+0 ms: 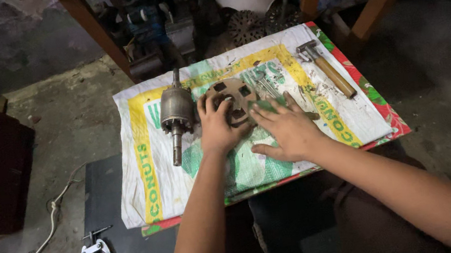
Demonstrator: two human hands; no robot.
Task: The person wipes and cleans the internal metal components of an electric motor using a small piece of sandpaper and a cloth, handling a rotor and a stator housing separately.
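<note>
The round metal end plate (232, 99) lies on the printed sack (153, 179), just right of the rotor (177, 115); left hand (218, 128) fingers curl on its rim, right hand (287, 128) flat on a green cloth (264, 105) beside it; it looks heavy, rigid, best gripped by its rim.

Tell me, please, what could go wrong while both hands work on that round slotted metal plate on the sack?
The rotor lies loose on its side beside the left hand; a nudge might roll it off the sack. The right hand rubs a green pad on the slotted plate, so a finger could catch a slot edge.
</note>
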